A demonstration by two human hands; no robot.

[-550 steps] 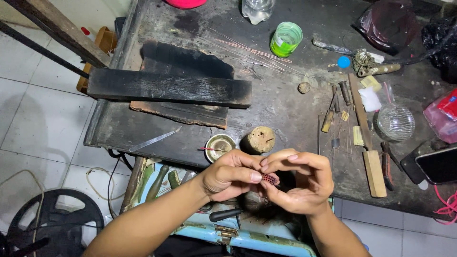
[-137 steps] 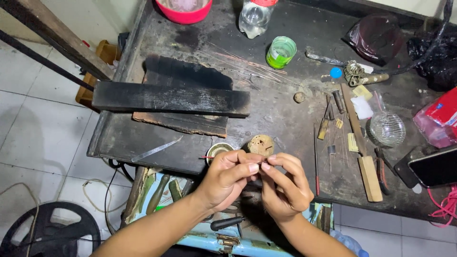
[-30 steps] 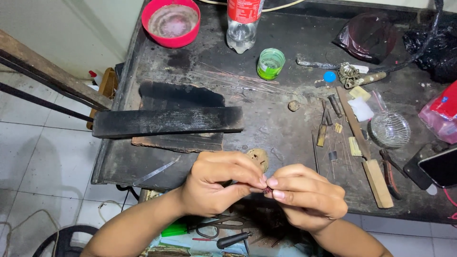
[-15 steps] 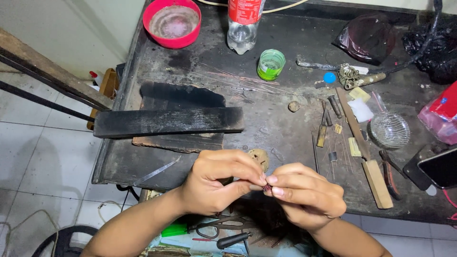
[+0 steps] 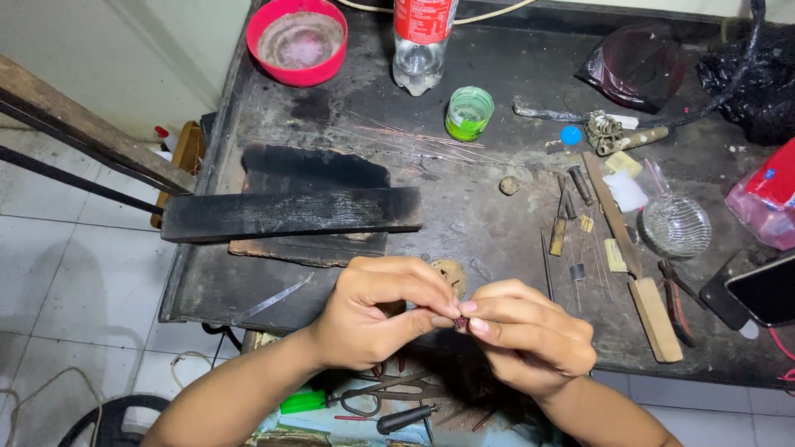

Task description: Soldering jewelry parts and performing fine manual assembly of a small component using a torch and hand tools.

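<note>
Fingers of left hand (image 5: 373, 319), right hand (image 5: 530, 335) pinch small dark piece (image 5: 460, 321).

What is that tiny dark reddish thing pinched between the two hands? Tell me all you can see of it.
The tiny reddish piece looks dark red and beaded or ridged, too small to tell its material. It is almost hidden, pinched between the fingertips of the left hand and the right hand, held in the air just above the near edge of the dark workbench.

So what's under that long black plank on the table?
Under the long black plank lies a flat dark slab, sticking out on both sides. The part beneath the plank is covered.
</note>
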